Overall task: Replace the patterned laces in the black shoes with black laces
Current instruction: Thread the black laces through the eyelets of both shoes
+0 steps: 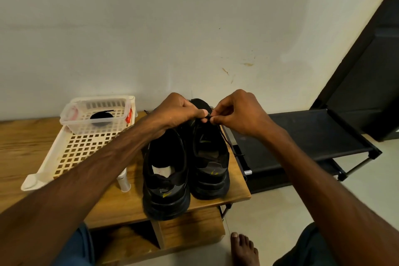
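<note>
A pale wall [194, 28] fills the top half of the view. Below it, a wooden desk [26, 142] runs from 9 o'clock to the centre, and a low black rack [313, 134] stands on the floor at 3 o'clock of it. On the desk, at 9 o'clock of the shoes, lies a white perforated tray [86, 147]. At its far end, towards 12 o'clock, it carries a clear box [75, 127] with a coiled lace [101, 117], black, inside.

The two black shoes stand side by side at the desk's right end, heels towards the person: the left shoe [166, 179] nearer, its heel over the desk edge, and the right shoe [210, 170] just beside it at 3 o'clock.

Both hands meet over the upper eyelets of the right shoe. The left hand [179, 112] comes in from 9 o'clock and the right hand [237, 112] from 3 o'clock. Each hand's thumb and forefinger are pressed together on the black lace [207, 117], which sits between the two sets of fingers [220, 112], and the other fingers are curled. A strand of this lace trails down the shoe's right side towards 5 o'clock.

A bare foot [244, 248] rests on the floor at 6 o'clock. A small white tube [123, 181] stands at the tray's near corner. A patterned lace [147, 112] end shows just behind the left wrist
</note>
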Action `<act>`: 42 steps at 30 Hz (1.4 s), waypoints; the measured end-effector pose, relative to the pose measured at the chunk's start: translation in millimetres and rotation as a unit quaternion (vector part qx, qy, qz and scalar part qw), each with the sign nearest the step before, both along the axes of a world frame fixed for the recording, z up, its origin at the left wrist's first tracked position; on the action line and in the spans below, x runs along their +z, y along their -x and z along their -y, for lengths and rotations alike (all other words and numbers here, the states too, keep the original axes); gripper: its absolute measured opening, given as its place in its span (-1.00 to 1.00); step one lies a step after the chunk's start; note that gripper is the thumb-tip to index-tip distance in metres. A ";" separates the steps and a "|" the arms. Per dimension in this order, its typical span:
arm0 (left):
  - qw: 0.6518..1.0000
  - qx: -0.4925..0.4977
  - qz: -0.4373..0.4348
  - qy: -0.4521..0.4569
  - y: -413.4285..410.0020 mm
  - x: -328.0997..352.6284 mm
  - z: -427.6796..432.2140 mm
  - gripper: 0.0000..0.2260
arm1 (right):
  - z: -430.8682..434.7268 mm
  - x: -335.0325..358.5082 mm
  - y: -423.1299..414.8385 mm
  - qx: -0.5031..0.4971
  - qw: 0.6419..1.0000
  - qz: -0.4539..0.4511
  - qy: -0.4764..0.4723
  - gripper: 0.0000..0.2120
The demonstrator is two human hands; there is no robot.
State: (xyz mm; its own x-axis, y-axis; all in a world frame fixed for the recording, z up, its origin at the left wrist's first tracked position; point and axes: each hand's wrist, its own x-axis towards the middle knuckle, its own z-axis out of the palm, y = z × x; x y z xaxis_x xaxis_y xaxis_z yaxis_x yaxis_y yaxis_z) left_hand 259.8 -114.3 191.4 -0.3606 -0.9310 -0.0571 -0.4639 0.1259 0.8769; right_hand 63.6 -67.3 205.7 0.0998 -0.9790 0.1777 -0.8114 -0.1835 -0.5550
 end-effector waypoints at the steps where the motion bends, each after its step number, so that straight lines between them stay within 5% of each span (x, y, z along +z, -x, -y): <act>1: 1.000 0.004 -0.002 -0.005 -2.0 1.5 1.0 -0.84 | -0.8 1.1 2.4 -0.002 1.000 0.003 -0.005 -0.94; 7: 1.000 0.017 0.010 -0.009 -16.5 -2.2 6.4 -0.81 | -1.2 -2.5 19.6 -0.018 0.998 -0.011 -0.061 -0.94; 13: 0.991 0.009 0.106 0.082 -25.7 -7.0 6.0 -0.85 | 2.6 -8.4 29.3 -0.026 0.993 -0.017 -0.114 -0.91; 22: 0.953 -0.103 0.213 0.188 -23.6 -18.6 6.6 -0.94 | 3.5 -8.8 20.9 0.028 0.992 0.020 -0.119 -0.95; 42: 0.955 -0.114 0.167 0.219 -4.9 -19.7 5.5 -0.89 | 0.0 -8.3 9.6 0.026 0.998 0.010 -0.056 -0.96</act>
